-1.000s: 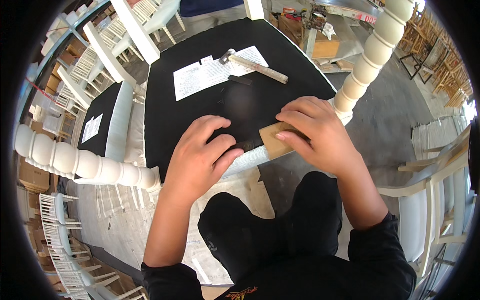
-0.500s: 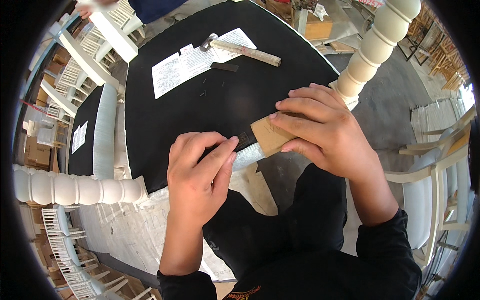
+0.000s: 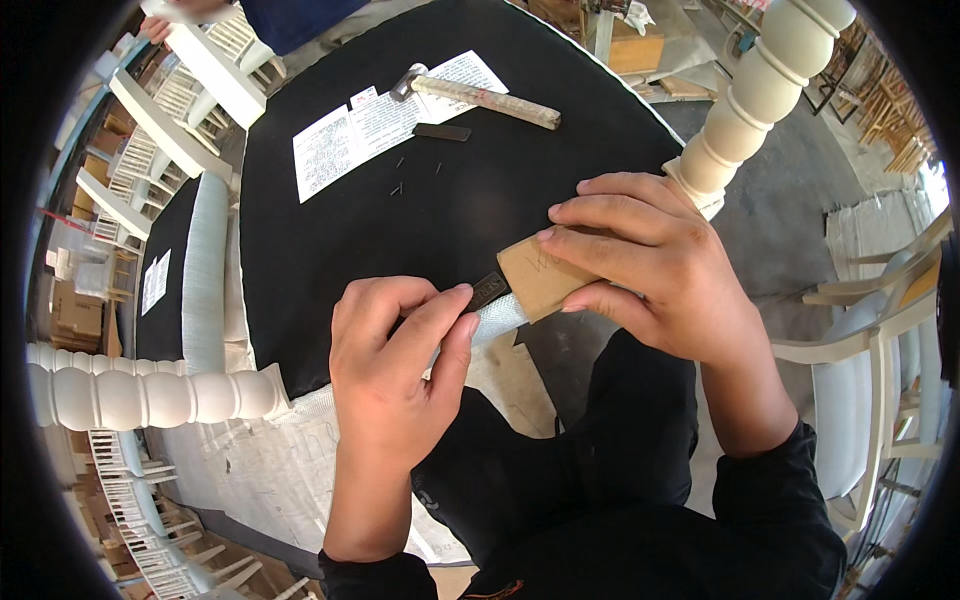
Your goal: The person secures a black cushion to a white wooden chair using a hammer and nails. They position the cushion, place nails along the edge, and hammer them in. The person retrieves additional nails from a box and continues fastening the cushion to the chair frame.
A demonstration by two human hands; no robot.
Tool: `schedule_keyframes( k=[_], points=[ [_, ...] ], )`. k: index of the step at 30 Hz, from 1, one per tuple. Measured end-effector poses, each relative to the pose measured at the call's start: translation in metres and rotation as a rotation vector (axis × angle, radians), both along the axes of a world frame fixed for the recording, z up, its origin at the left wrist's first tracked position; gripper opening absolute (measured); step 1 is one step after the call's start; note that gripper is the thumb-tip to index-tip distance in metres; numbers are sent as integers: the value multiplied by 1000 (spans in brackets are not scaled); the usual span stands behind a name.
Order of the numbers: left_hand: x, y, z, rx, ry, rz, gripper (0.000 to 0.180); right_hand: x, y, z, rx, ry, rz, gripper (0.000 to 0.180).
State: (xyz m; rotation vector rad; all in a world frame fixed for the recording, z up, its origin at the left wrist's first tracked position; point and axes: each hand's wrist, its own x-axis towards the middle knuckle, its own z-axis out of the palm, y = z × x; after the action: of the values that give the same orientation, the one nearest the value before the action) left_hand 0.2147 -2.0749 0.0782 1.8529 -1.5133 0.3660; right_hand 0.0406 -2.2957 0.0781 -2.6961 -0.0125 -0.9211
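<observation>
Clear run: bare black fabric panel of the upturned seat, beyond and left of the left hand. Thin loose nails dot mid-panel. Farther out, flat dark strip and wooden-handled metal hammer obstruct. Cream beaded wooden leg hems in right hand. Gap between hands narrow, occupied by small dark tag and brown cardboard piece.

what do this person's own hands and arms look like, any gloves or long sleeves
The left hand and right hand are bare, with no gloves or rings showing. The forearms are uncovered too, without a visible watch or bracelet. Plain black sleeves, loosely creased, end around the elbows.
</observation>
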Motion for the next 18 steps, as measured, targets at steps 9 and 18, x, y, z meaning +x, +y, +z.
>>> schedule_keyframes(
  k=[9, 18],
  points=[
    [0, -2, 0, 5, 89, 17, 31, -1, 1, -1, 18, -11, -1, 47],
    [2, -1, -1, 3, 104, 6, 31, -1, 1, -2, 16, -19, 2, 48]
  ],
)
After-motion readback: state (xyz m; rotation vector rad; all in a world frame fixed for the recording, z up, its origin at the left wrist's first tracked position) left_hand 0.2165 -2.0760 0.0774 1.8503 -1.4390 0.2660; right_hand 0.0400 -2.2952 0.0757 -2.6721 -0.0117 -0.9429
